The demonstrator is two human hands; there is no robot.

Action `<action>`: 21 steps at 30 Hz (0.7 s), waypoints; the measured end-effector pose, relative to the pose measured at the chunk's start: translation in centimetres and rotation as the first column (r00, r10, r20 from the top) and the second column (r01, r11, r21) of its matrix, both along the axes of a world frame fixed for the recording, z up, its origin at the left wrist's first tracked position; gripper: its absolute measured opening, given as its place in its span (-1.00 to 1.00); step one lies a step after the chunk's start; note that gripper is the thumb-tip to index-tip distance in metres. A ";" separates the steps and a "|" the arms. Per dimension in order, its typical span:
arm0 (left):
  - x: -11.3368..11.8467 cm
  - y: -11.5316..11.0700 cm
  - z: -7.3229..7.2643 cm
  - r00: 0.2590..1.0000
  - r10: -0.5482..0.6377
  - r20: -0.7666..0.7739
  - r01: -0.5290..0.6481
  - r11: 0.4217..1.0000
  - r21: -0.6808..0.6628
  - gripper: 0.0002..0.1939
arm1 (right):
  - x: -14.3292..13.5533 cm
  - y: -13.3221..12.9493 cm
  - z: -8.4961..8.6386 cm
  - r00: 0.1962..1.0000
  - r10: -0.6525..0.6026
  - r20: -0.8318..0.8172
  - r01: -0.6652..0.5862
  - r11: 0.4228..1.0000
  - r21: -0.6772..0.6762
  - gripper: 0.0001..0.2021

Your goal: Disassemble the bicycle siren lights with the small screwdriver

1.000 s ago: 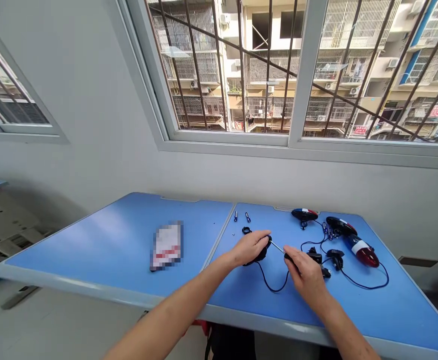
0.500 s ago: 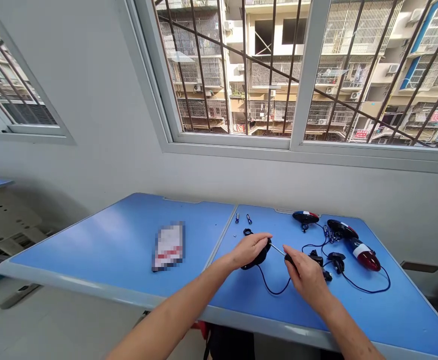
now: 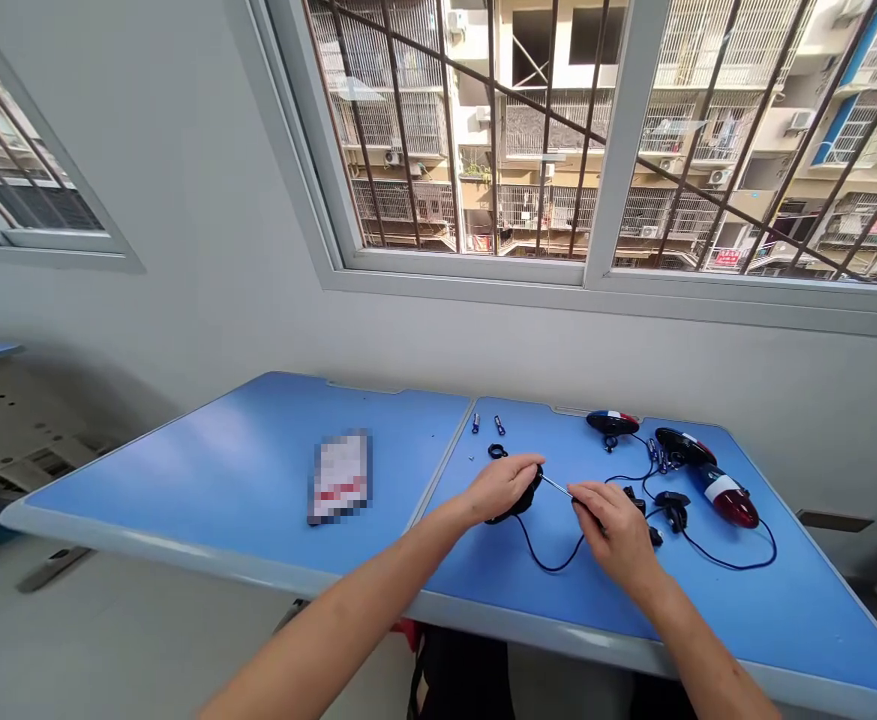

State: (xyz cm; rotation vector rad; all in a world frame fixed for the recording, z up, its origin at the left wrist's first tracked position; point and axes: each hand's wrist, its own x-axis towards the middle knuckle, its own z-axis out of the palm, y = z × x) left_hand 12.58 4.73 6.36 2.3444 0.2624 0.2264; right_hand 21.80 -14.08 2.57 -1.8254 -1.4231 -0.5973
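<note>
My left hand [image 3: 504, 488] is closed around a black corded part [image 3: 529, 496], which it largely covers. A thin black cord [image 3: 550, 569] runs from that part over the table. My right hand [image 3: 614, 525] grips a screwdriver by its handle, mostly hidden in the fingers. The screwdriver's metal shaft [image 3: 556, 485] points left, its tip at the side of the black part. Just behind my left hand lies a small black ring [image 3: 496, 451]. Two small batteries [image 3: 475, 424] rest farther back.
On the right are a red, white and blue lamp-like device [image 3: 730, 500], two similar ones [image 3: 612, 424] behind it, and black clamp-like pieces [image 3: 672, 505] with cords. A blurred packet [image 3: 340, 478] lies left on the blue table [image 3: 205, 480]. A barred window [image 3: 468, 270] is above.
The view has tilted slightly downward. The right-hand fingers have shifted a little around the screwdriver, while its tip stays against the black part in my left hand.
</note>
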 end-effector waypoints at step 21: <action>0.9 -2.1 -0.4 0.997 0.062 0.039 -0.073 0.869 0.489 -0.58 | 1.2 0.3 -1.8 0.995 -0.057 0.087 0.047 0.993 0.109 -0.69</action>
